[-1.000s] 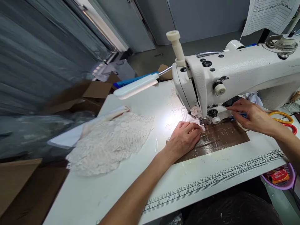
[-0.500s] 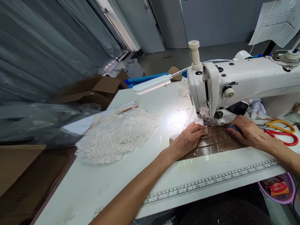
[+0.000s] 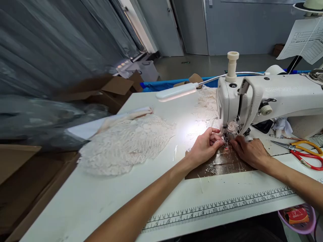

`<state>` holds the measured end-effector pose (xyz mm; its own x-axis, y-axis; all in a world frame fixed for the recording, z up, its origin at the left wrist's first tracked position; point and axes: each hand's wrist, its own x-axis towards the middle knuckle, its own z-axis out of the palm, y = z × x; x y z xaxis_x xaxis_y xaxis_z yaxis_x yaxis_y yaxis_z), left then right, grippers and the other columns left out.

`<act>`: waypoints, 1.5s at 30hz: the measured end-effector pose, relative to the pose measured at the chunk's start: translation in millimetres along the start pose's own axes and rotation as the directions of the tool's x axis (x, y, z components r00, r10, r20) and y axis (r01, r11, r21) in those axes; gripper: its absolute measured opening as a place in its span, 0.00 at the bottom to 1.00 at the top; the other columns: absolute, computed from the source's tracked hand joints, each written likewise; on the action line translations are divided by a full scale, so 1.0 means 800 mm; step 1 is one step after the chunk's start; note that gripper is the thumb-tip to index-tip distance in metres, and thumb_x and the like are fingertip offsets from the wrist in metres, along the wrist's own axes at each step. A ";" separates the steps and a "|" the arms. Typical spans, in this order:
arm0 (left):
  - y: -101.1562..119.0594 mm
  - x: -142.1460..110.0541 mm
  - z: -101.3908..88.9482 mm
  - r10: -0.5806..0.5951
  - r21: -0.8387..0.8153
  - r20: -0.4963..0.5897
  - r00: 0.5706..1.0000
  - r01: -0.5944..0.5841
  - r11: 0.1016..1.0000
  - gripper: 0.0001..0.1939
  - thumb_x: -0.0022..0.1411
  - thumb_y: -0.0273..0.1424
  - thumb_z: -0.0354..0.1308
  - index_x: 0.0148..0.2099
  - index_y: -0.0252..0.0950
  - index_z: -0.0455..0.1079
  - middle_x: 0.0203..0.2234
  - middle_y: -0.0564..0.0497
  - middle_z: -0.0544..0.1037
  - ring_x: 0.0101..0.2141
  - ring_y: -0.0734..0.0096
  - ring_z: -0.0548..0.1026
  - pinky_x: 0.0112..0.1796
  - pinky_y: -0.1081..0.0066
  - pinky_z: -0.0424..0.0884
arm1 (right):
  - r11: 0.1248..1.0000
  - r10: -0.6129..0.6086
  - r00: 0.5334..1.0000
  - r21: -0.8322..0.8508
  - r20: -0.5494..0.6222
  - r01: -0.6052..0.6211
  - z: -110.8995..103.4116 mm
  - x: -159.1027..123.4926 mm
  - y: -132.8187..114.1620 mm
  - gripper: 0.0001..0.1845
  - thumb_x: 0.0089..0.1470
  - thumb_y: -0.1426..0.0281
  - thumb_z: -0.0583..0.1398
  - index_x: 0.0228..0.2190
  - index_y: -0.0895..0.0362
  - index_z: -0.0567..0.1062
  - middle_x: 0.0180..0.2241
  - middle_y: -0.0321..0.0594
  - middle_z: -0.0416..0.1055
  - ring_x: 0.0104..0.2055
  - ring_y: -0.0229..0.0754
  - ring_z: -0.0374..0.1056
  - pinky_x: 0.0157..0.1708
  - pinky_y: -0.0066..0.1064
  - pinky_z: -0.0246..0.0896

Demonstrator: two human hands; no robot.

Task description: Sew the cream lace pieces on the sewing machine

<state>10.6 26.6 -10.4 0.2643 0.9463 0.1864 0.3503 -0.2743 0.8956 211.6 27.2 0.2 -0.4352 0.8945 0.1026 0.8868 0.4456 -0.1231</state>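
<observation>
A white sewing machine (image 3: 292, 90) stands at the right, a pale fabric rosette (image 3: 232, 126) by its needle. My left hand (image 3: 207, 145) is closed just left of the presser foot. Its thumb and fingers pinch a small pale edge that looks like part of the white lace fabric (image 3: 208, 102) behind. Close by on the other side, my right hand (image 3: 249, 152) has its fingers bent together near the foot. What they grip, if anything, is hidden. Both hands rest over a shiny brown taped sheet (image 3: 199, 173) with thread scraps on it.
White lace (image 3: 128, 144) lies heaped on the table's left. Scissors (image 3: 309, 148) with yellow and red handles sit right of my right hand. A lamp (image 3: 176, 92) lights the needle area. A ruler scale (image 3: 219, 210) runs along the front edge, above a purple basket (image 3: 311, 223).
My right hand has moved left to the presser foot, and the blue-handled tool it held no longer shows. The left fingers have curled into a tighter pinch. The whole view has shifted slightly.
</observation>
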 end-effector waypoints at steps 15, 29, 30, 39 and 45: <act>0.000 0.001 -0.003 -0.068 -0.023 0.003 0.998 0.068 0.997 0.09 0.62 0.26 0.55 0.45 0.37 0.61 0.28 0.53 0.78 0.27 0.74 0.77 0.22 0.75 0.69 | 0.991 -0.134 0.990 -0.014 -0.041 0.134 0.009 0.018 -0.011 0.22 0.68 0.61 0.45 0.40 0.60 0.73 0.38 0.52 0.75 0.37 0.49 0.72 0.30 0.33 0.59; 0.016 -0.014 -0.017 0.376 0.487 0.119 0.919 -0.384 0.784 0.05 0.63 0.31 0.56 0.36 0.36 0.71 0.31 0.49 0.79 0.33 0.67 0.76 0.35 0.63 0.74 | 0.984 -0.158 0.952 -0.121 -0.262 0.130 -0.009 -0.011 0.046 0.22 0.66 0.62 0.47 0.36 0.63 0.75 0.36 0.54 0.72 0.35 0.48 0.65 0.29 0.34 0.54; 0.014 -0.013 -0.018 0.390 0.489 0.147 0.909 -0.410 0.770 0.05 0.64 0.29 0.54 0.37 0.36 0.71 0.31 0.49 0.79 0.33 0.67 0.76 0.36 0.62 0.74 | 0.985 -0.160 0.935 -0.118 -0.318 0.128 -0.010 -0.011 0.051 0.21 0.65 0.65 0.47 0.37 0.64 0.75 0.39 0.56 0.71 0.38 0.51 0.64 0.33 0.37 0.57; 0.002 -0.007 -0.012 0.493 0.545 0.189 0.849 -0.509 0.666 0.09 0.68 0.27 0.50 0.38 0.35 0.71 0.33 0.49 0.78 0.34 0.70 0.76 0.34 0.67 0.73 | 0.879 -0.357 0.928 0.297 -0.109 0.373 -0.001 -0.009 0.023 0.17 0.61 0.71 0.52 0.46 0.57 0.77 0.38 0.47 0.70 0.38 0.43 0.64 0.38 0.35 0.64; 0.001 -0.006 -0.006 0.591 0.569 0.146 0.793 -0.556 0.606 0.06 0.66 0.24 0.52 0.37 0.35 0.69 0.33 0.51 0.79 0.33 0.70 0.76 0.35 0.65 0.72 | 0.850 -0.415 0.891 0.271 -0.181 0.451 0.017 -0.015 0.024 0.20 0.59 0.73 0.54 0.51 0.56 0.75 0.41 0.49 0.69 0.41 0.46 0.64 0.42 0.42 0.65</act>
<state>5.6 22.9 -8.3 0.5482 0.5637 0.6178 0.5762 -0.7900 0.2095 231.8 25.7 -16.8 -0.7283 0.6055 0.3209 0.5156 0.7926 -0.3255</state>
